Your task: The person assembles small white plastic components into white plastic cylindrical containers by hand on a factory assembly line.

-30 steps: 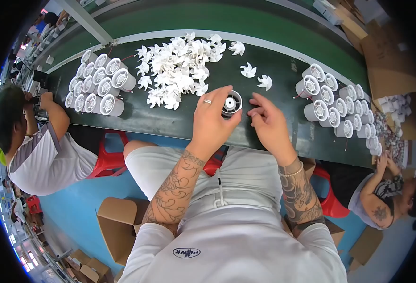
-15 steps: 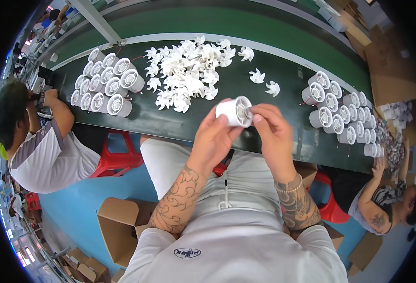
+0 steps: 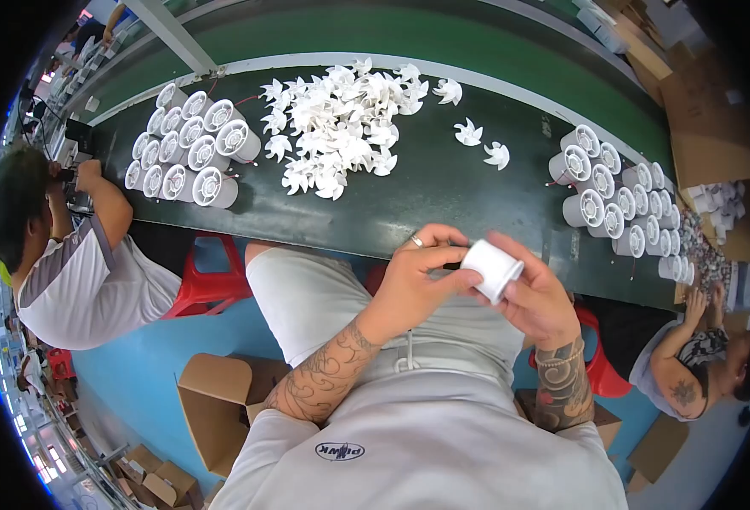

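Note:
A white cup-shaped fan housing (image 3: 489,267) is held over the table's near edge, its wider rim tilted toward the lower right. On its left side, my left hand (image 3: 430,276) grips it with thumb and fingers. My right hand (image 3: 538,293) closes round the rimmed end, its fingertips a little blurred. The housing's inside is turned away from view. Past my hands lies a heap of white fan blades (image 3: 341,119), with a few loose fan blades (image 3: 468,133) to its right.
Rows of white fan housings (image 3: 213,187) stand on the dark table (image 3: 307,223) at left; another group of housings (image 3: 591,206) stands at right. Co-workers sit at both sides, one on a red stool (image 3: 213,276). An open cardboard box (image 3: 213,382) lies on the floor.
Both hands have brought the housing down and to the right, nearer my body. It has turned, so its open, ribbed end no longer shows.

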`<state>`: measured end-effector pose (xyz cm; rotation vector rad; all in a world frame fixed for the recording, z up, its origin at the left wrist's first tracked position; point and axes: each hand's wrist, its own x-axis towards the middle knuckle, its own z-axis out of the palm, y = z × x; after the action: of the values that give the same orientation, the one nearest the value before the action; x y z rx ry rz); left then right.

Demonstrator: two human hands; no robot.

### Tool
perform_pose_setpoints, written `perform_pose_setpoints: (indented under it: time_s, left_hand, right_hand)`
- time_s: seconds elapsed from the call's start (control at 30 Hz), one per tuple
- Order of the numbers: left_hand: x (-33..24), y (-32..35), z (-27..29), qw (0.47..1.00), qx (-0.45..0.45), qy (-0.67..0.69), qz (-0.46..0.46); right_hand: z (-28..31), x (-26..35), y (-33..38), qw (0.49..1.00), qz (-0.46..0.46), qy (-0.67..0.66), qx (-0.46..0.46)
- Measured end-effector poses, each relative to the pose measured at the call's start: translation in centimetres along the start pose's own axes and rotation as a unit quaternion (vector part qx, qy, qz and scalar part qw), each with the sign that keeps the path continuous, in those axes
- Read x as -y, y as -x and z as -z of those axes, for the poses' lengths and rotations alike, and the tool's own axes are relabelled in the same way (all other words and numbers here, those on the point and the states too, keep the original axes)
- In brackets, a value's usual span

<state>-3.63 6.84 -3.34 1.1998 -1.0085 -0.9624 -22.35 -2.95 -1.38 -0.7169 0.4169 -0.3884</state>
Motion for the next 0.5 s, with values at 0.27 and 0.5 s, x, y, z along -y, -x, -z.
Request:
perform_pose_setpoints:
  time_s: [0.27,0.5]
  left_hand:
    - [-1.1,-4.6,4.4,0.815,-0.177,-0.530,-0.154]
    - [1.1,-4.5,4.3,0.742,-0.116,-0.655,-0.087]
  right_hand:
    - [4.6,-1.8,9.7,0.988,-0.121,0.083,0.042]
    - [1.2,-2.8,10.5,0.892,-0.076,0.298,0.331]
